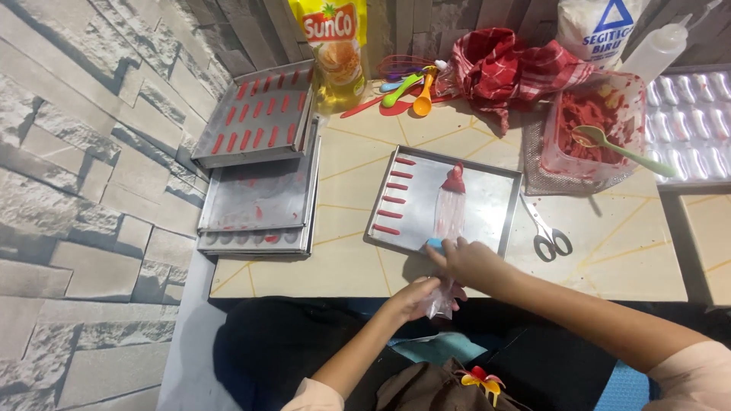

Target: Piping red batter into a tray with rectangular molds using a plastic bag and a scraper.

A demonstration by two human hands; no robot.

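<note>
L hand, forearm angled up from below, grip closed round the gathered tail of a clear piping bag at the surface's near edge. R hand reaches in from the right, fingers curled down, pressing a small blue scraper on the bag; grip closed on it. Bag lies lengthwise on a metal tray, red batter bunched at its far tip. Red piped strips line the tray's left side. Scissors just right of tray. Farther back: tub of red batter, stacked trays.

A grey stone-pattern wall flanks a cream tiled tabletop with yellow lines, under warm light.
</note>
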